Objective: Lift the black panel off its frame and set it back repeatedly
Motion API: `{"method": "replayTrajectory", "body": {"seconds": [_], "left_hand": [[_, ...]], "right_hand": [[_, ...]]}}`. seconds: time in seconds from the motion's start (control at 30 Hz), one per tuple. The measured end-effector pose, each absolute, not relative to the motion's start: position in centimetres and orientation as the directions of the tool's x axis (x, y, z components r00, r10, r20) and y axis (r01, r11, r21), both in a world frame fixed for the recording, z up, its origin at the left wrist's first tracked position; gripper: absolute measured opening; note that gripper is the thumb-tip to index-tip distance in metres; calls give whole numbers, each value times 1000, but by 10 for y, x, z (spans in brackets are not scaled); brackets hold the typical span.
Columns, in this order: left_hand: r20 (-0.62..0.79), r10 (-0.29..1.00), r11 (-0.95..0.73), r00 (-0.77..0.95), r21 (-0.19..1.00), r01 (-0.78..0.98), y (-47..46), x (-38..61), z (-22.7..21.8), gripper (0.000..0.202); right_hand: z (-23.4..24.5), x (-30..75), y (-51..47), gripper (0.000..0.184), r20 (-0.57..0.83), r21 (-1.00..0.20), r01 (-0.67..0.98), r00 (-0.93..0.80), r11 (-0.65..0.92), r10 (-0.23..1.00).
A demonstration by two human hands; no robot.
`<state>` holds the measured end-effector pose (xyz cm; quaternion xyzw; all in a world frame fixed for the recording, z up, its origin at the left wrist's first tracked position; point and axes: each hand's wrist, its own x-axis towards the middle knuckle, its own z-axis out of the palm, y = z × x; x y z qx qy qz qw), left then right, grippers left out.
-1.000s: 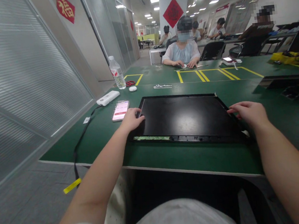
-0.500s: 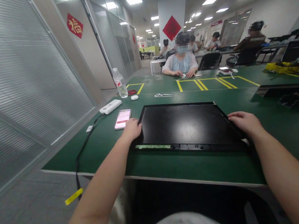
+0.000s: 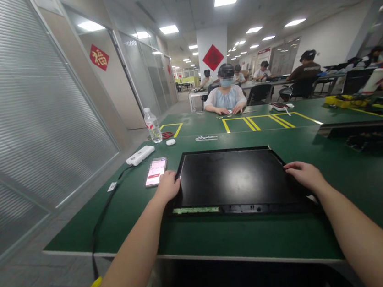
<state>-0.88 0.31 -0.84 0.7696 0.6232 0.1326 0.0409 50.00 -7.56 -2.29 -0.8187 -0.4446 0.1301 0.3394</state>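
Observation:
A black flat display panel (image 3: 233, 180) lies face up in front of me, with a thin dark frame around its glossy screen. Along its near edge, toward the left, runs a green circuit board strip (image 3: 195, 210). My left hand (image 3: 169, 186) grips the panel's left edge, its thumb at the rim and the other fingers partly hidden. On the opposite side my right hand (image 3: 306, 175) is closed on the right edge, thumb and fingers at the frame. A small pale piece (image 3: 311, 199) shows beside the panel's lower right corner.
The green table (image 3: 118, 225) bears a phone (image 3: 156, 172), a white power strip (image 3: 140, 155), a white case (image 3: 170, 142), small white parts (image 3: 206, 138), red scissors (image 3: 167, 135) and a water bottle (image 3: 152, 126). Across it sits a co-worker (image 3: 225, 96). Dark panels (image 3: 366, 135) lie right.
The camera view has tilted up, so the whole scene sits lower in the picture. Both hands keep their hold on the display panel, which shows no clear movement on the table.

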Motion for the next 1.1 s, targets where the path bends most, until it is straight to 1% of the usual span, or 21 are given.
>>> {"method": "replayTrajectory", "body": {"seconds": [0.23,0.43,0.77,0.93,1.1], "left_hand": [[142,973,-211,185,204,956,0,-8,-5,33],[136,972,-214,191,186,959,-2,-7,-3,35],[142,978,-179,154,180,967,-3,-3,-6,38],[141,978,-182,156,198,963,-1,-5,-8,38],[146,974,-208,176,247,947,0,-9,-7,38]], "right_hand": [[-24,501,-74,22,64,-654,654,549,-380,833],[-25,504,-71,23,64,-634,678,525,-372,849],[-25,509,-68,22,60,-602,707,502,-370,863],[-24,511,-68,20,60,-600,718,480,-353,875],[-20,509,-68,19,60,-595,724,474,-349,879]]}}
